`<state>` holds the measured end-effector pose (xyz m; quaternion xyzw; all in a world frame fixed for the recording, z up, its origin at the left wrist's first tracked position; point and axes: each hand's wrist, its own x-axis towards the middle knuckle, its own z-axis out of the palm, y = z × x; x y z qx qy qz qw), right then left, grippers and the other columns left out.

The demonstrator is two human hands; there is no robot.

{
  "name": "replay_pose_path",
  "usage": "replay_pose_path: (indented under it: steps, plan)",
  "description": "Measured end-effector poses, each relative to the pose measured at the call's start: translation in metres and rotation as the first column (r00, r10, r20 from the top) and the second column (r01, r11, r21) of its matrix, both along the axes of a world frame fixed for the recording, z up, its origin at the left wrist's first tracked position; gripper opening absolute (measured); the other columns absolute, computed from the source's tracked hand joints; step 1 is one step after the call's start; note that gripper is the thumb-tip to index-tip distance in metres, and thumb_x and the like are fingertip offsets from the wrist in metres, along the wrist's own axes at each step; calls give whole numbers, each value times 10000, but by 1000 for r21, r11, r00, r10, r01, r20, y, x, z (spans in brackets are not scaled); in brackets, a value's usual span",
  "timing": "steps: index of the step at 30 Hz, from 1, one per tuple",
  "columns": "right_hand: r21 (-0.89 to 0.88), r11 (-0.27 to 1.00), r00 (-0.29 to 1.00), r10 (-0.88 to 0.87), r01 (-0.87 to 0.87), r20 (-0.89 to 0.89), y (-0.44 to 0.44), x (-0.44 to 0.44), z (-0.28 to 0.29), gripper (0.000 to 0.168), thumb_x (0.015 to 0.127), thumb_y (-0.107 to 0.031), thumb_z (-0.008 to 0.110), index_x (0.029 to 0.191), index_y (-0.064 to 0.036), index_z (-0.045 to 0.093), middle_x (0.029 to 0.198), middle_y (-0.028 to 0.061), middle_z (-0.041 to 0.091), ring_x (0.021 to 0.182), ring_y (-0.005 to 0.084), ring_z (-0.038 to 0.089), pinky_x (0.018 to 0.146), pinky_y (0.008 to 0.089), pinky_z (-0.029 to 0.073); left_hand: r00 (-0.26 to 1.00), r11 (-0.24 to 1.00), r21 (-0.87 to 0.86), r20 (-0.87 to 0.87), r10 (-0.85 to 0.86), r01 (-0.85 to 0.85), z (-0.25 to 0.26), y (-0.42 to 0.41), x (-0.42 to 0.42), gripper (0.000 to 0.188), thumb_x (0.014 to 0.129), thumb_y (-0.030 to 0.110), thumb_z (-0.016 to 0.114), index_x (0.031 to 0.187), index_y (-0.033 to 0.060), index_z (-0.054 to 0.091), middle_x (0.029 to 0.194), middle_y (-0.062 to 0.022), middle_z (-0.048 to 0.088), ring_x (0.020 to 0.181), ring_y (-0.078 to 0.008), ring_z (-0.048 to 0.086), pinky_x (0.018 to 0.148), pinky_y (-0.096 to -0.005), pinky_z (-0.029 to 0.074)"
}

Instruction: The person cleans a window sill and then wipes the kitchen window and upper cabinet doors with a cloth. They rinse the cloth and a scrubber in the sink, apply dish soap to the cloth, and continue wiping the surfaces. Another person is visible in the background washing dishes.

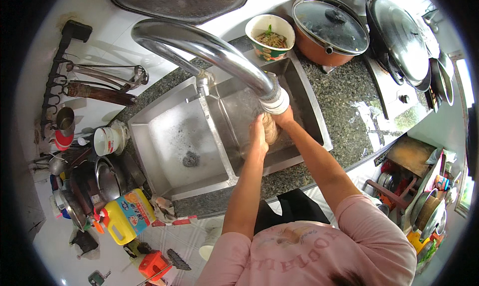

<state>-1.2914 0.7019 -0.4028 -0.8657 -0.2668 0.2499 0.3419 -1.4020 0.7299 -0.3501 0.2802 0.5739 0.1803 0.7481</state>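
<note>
Both my hands are over the right basin of a stainless steel double sink (pixel 221 136), beneath the white outlet of a chrome faucet (pixel 224 58). My left hand (pixel 258 132) lies against the left side of a brownish, rounded thing (pixel 270 129), whose kind I cannot tell. At its upper right is my right hand (pixel 283 116), its fingers partly hidden behind the faucet outlet. The two hands hold the brownish thing between them. In the left basin, foamy water surrounds a dark scouring pad or drain part (pixel 191 159); which of these it is stays unclear.
A paper bowl with food (pixel 270 39) stands behind the right basin. To its right are an orange pot with a glass lid (pixel 329 28) and a large lidded wok (pixel 398 39) on the stove. A yellow detergent jug (pixel 127 216) and stacked bowls (pixel 104 141) are at the left.
</note>
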Motion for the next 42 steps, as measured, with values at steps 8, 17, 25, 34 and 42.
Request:
replay_pose_path:
  steps: [8,17,25,34,42]
  plan:
    - [119,981,662,191,-153,-725,-40,43,-21,580,905,-496,662,1213,-7,622,1092,93,680,1082,232,622,989,438,446,909,946,323,386,-157,26,-15,30,-18,636,971,420,554,1483,89,374,1469,-47,450,1311,-221,460,1103,-386,342]
    - [206,979,503,175,6,-846,-27,-29,65,209,858,-158,670,1040,-59,642,880,11,632,724,76,566,564,242,436,836,926,-340,547,52,165,-61,13,-38,772,917,726,406,1287,55,505,1252,-146,571,1131,-275,570,938,-543,453]
    - [-2,992,992,126,-126,25,-22,-95,96,399,771,-403,716,899,-26,735,834,228,691,753,394,683,712,482,544,439,914,-339,872,216,224,-44,-5,-16,494,999,500,436,840,76,633,735,-63,626,710,-231,645,577,-408,522]
    - [111,959,827,-162,261,-538,-24,13,-22,401,906,-330,640,1149,-12,662,1051,177,702,1031,305,673,872,437,544,918,995,-100,396,30,10,5,20,-21,717,938,592,500,1412,58,439,1379,-116,535,1266,-270,520,1058,-500,387]
    - [125,983,861,179,-136,-476,-27,-72,85,427,913,-449,542,1079,-70,651,1001,237,670,929,327,656,820,420,521,801,941,-240,596,-52,240,-38,31,-46,746,911,698,454,1396,132,471,1279,-133,582,1169,-276,563,1013,-536,402]
